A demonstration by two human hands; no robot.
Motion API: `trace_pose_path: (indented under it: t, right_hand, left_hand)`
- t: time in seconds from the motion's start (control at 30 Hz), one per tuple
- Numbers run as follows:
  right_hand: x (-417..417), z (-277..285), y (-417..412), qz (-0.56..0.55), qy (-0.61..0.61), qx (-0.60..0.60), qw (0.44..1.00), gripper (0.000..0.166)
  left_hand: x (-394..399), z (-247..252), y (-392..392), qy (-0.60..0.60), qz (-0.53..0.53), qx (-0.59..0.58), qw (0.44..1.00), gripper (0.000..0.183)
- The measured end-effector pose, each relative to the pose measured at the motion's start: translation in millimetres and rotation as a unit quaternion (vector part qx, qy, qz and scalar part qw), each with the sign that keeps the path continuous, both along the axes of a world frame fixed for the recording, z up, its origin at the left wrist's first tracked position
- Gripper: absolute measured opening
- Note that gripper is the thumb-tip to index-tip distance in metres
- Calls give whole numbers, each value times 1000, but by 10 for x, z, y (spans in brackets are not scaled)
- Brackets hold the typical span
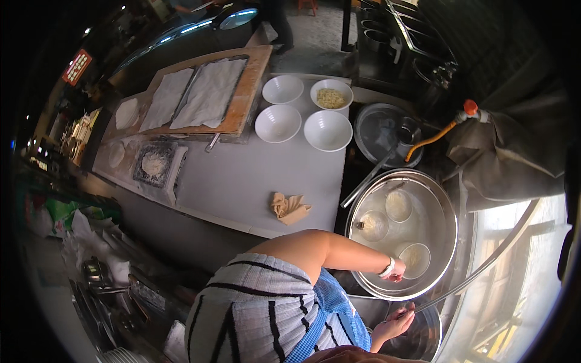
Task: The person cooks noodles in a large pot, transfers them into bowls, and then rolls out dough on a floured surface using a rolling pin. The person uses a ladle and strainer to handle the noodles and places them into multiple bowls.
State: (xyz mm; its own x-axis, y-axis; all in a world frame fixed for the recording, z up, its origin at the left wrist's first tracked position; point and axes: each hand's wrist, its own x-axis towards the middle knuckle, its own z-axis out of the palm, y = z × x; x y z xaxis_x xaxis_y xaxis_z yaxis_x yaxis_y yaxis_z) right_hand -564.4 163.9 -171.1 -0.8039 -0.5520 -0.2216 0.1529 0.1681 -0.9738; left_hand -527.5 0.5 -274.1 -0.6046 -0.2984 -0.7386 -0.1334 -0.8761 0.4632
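My left hand point(396, 271), below a white wristband point(387, 267), reaches into a wide steel pot point(452, 236) of cloudy liquid. Its fingers are curled at the side of a round noodle basket point(414, 261) with pale noodles; the grip point is mostly hidden. Two more noodle baskets, an upper one point(399, 205) and a left one point(373, 225), sit in the same pot. Below the pot, my right hand point(397, 323) holds a long thin rod point(431, 303), perhaps chopsticks, between thumb and fingers. Beneath that hand is a round metal vessel point(433, 338).
Left of the pot, a worktop point(227, 172) bears a crumpled brown cloth point(289, 208), several white bowls point(278, 123), a floury scale point(156, 165) and a wooden board point(254, 77) with cloth-covered trays. A lidded pot point(370, 131) with a ladle point(370, 177) stands above. A person's legs point(279, 22) show behind.
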Motion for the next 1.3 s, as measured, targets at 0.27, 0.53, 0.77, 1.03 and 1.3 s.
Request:
trace_pose_path:
  t: [0.27,0.53,0.77,1.03,1.3]
  right_hand:
    - [118,454,-652,20,50,-127,990,30]
    - [234,401,-815,67,53,-134,987,30]
    - [351,473,-995,108,-16,-170,979,29]
    - [553,370,-1034,94,-8,-146,985,30]
    - [781,394,-1381,232,90,-40,968,31]
  left_hand:
    - [1076,3,68,-22,-282,-315,906,16]
    - [1696,390,37,-39,-261,-340,902,19]
    - [2217,889,-103,11,-97,-225,969,13]
    - [2596,1265,-556,85,153,-219,960,15]
    - [2353,630,-1709,118,391,-156,899,14]
